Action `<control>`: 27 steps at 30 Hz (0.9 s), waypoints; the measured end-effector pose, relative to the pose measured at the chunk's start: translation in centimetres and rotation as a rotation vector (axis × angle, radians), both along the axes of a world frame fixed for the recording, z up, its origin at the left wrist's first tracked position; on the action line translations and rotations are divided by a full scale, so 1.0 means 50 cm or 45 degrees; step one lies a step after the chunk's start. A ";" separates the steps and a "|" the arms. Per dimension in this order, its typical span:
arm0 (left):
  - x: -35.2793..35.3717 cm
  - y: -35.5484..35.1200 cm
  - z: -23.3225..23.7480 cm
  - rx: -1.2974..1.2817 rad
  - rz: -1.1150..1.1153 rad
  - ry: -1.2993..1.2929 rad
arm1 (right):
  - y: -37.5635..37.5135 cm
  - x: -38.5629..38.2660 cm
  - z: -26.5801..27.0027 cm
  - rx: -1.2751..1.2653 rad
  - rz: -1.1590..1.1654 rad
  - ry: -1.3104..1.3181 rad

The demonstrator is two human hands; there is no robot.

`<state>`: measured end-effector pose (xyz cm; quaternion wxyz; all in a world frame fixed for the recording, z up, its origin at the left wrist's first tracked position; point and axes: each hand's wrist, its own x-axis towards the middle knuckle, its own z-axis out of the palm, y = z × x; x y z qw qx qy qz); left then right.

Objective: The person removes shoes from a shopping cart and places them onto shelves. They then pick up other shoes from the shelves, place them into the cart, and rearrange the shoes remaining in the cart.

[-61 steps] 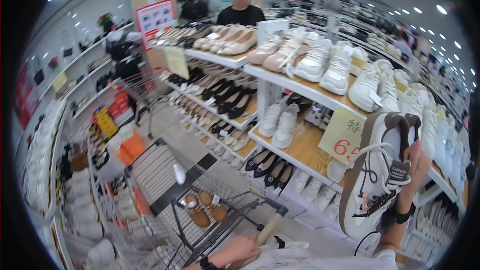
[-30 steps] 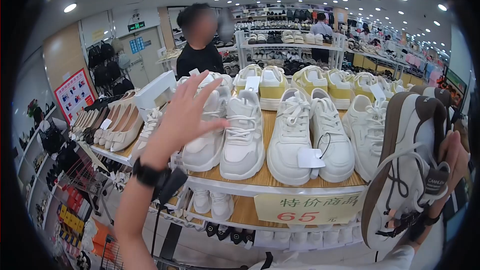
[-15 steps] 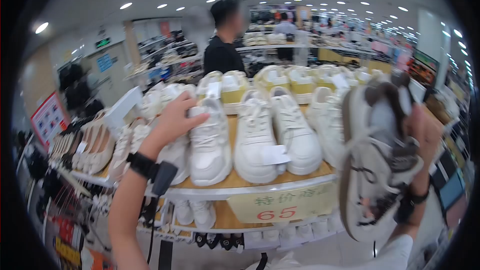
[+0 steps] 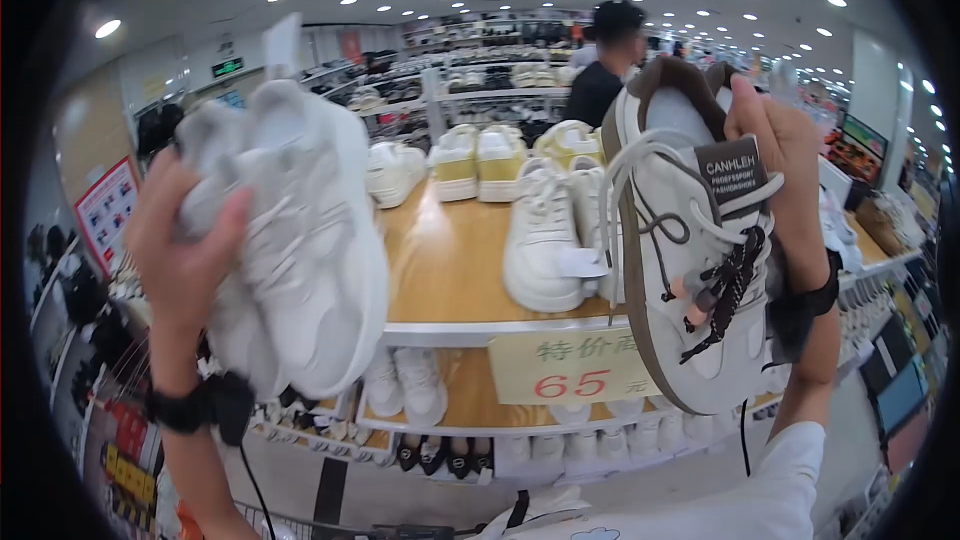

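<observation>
On the left, my left hand (image 4: pixel 190 230) grips a pair of white sneakers (image 4: pixel 310 240) by their upper part, raised in front of the shelf; a white tag sticks up from them. My right hand (image 4: pixel 780 160) is closed on a white and brown shoe (image 4: pixel 690 260) with loose laces and a dark label on its tongue. A second dark collar shows behind that shoe. Between my hands, a tagged white sneaker (image 4: pixel 542 240) stands on the wooden shelf (image 4: pixel 440 280).
White and yellow shoes (image 4: pixel 478 160) stand farther back. A price sign (image 4: pixel 570 365) hangs on the shelf's front edge. Lower shelves hold white sneakers (image 4: pixel 405 385) and black shoes (image 4: pixel 445 455). A person in black (image 4: pixel 600 80) is beyond the display.
My left hand has taken hold of the white sneakers and lifted them leftward off the shelf. The right shoe is a little higher and farther left. The person appears farther right.
</observation>
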<state>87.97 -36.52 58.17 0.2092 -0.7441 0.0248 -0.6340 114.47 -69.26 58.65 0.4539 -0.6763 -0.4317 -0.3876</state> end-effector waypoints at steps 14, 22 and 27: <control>-0.918 -0.108 -0.395 -0.368 1.226 0.226 | 0.614 0.068 -0.032 -0.550 -0.158 -0.842; -0.872 -0.216 -0.324 -0.531 1.458 0.210 | 0.682 0.075 -0.168 -0.796 -0.036 -0.478; -0.884 -0.223 -0.348 -0.603 1.408 0.240 | 0.737 0.144 -0.189 -0.554 0.228 -0.032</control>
